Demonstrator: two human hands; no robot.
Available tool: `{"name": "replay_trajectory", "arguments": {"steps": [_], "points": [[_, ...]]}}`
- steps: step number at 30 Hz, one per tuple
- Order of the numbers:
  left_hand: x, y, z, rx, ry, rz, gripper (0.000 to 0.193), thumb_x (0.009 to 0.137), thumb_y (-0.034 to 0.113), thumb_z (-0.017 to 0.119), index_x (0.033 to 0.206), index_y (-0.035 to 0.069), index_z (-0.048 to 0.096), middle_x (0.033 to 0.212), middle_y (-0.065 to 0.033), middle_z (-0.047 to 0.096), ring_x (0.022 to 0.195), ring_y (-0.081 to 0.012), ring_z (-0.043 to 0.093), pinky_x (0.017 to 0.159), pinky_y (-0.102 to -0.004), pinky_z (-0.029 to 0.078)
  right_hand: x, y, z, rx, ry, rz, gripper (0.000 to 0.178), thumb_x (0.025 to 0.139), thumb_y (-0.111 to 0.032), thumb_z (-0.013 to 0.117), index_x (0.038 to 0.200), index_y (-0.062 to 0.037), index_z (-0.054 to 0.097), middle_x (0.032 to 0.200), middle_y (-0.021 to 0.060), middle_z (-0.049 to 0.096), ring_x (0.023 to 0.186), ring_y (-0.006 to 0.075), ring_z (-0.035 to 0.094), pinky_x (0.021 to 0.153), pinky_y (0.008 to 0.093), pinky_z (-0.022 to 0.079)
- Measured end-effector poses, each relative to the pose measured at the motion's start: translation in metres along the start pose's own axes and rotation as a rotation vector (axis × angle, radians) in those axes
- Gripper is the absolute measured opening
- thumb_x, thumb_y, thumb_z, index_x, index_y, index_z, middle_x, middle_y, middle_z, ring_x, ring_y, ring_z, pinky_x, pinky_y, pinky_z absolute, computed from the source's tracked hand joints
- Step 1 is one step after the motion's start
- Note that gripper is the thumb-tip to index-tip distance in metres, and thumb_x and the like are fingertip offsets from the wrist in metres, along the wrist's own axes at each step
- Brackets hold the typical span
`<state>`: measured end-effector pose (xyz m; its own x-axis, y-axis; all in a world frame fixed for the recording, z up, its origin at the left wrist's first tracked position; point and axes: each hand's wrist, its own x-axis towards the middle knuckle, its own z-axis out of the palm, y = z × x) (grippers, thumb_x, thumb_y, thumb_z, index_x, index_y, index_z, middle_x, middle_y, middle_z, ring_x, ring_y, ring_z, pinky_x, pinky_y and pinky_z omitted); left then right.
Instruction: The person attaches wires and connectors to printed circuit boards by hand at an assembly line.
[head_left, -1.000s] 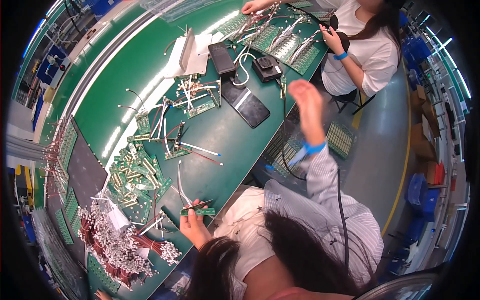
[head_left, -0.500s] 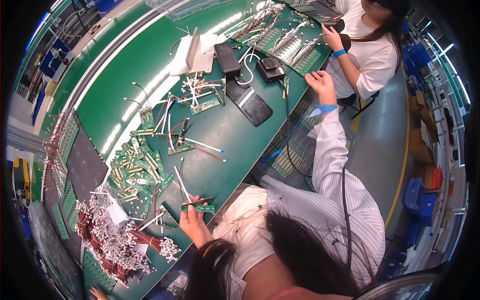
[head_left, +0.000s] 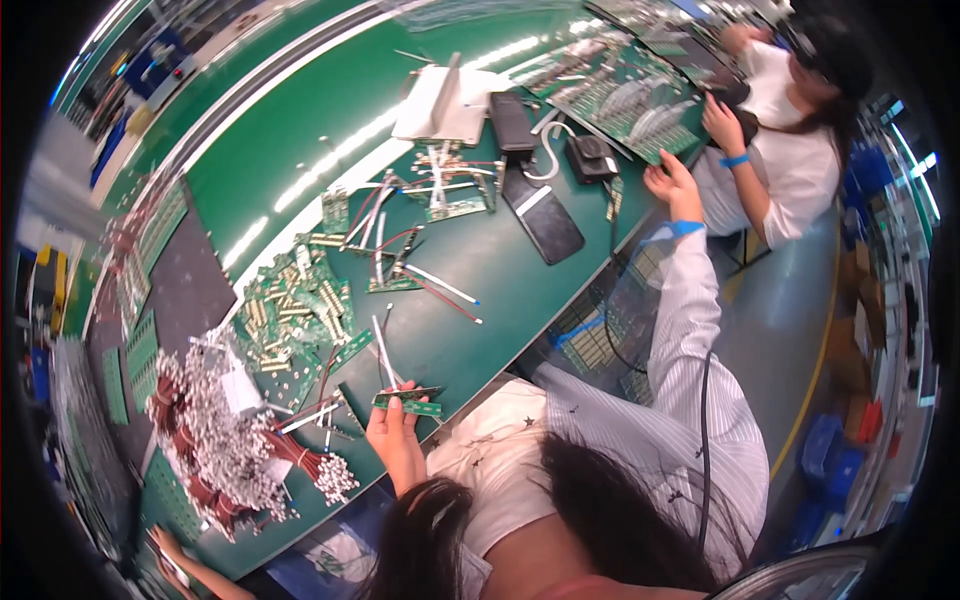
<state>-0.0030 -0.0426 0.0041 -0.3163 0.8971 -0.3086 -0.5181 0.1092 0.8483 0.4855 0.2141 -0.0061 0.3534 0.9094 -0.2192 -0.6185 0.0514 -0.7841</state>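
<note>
My left hand point(head_left: 396, 440) pinches a small green circuit board point(head_left: 415, 406) near the table's front edge, and a white wire point(head_left: 383, 345) stands up from it. At the far right of the table my right hand point(head_left: 674, 186), with a blue wrist strap, is stretched out with its fingers loosely apart. Its fingertips lie at the corner of a large panel of circuit boards point(head_left: 625, 115) carrying bundles of wires; whether they touch it I cannot tell. No object shows in that hand.
Left of my left hand lie a heap of small circuit boards point(head_left: 290, 308) and bundled red wires with white connectors point(head_left: 215, 440). Wired boards point(head_left: 395, 270), a black phone-like slab point(head_left: 550, 225) and a black box point(head_left: 590, 158) lie farther back. Co-workers' hands point(head_left: 722, 122) appear at right and lower left.
The view has shifted, so the table appears farther right. My left hand still holds the circuit board; my right fingers have come nearer the panel's corner. A co-worker's hand enters farther at lower left.
</note>
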Motion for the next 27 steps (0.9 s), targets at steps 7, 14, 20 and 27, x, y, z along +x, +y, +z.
{"name": "replay_trajectory", "arguments": {"steps": [7, 14, 20, 27], "points": [[0.004, -0.004, 0.005, -0.045, -0.085, -0.115, 0.023, 0.085, 0.012, 0.050, 0.099, -0.006, 0.050, 0.100, -0.0181, 0.057, 0.082, -0.0210, 0.059, 0.074, -0.0314, 0.049, -0.042, -0.011, -0.019, -1.330, -0.252, -0.759, 0.031, 0.085, -0.008, 0.048, 0.113, 0.0050, 0.048, 0.114, 0.0142, 0.050, 0.103, 0.0203, 0.050, 0.089, 0.0274, 0.039], [-0.003, -0.020, 0.002, -0.157, -0.104, -0.057, 0.025, 0.085, 0.013, 0.052, 0.103, -0.004, 0.051, 0.101, -0.0137, 0.059, 0.079, -0.0149, 0.059, 0.071, -0.0250, 0.048, 0.140, 0.003, -0.079, -0.348, -0.485, 0.035, 0.036, 0.086, -0.008, 0.043, 0.119, 0.0069, 0.040, 0.117, 0.0180, 0.046, 0.104, 0.0235, 0.048, 0.090, 0.0295, 0.039], [0.009, -0.024, 0.002, -0.143, -0.135, -0.043, 0.026, 0.085, 0.014, 0.052, 0.105, -0.002, 0.052, 0.099, -0.0091, 0.060, 0.085, -0.0122, 0.057, 0.074, -0.0256, 0.048, 0.220, 0.072, 0.003, -0.304, -0.662, 0.152, 0.036, 0.086, -0.009, 0.043, 0.118, 0.0068, 0.040, 0.116, 0.0180, 0.047, 0.103, 0.0231, 0.048, 0.090, 0.0291, 0.039], [0.006, -0.023, 0.004, -0.158, -0.109, -0.021, 0.024, 0.083, 0.019, 0.056, 0.098, -0.001, 0.054, 0.083, -0.0040, 0.060, 0.070, -0.0102, 0.059, 0.063, -0.0221, 0.046, 0.219, 0.117, 0.055, -0.257, -0.760, 0.258, 0.036, 0.086, -0.010, 0.044, 0.118, 0.0067, 0.040, 0.116, 0.0179, 0.047, 0.103, 0.0226, 0.048, 0.090, 0.0287, 0.039]]}}
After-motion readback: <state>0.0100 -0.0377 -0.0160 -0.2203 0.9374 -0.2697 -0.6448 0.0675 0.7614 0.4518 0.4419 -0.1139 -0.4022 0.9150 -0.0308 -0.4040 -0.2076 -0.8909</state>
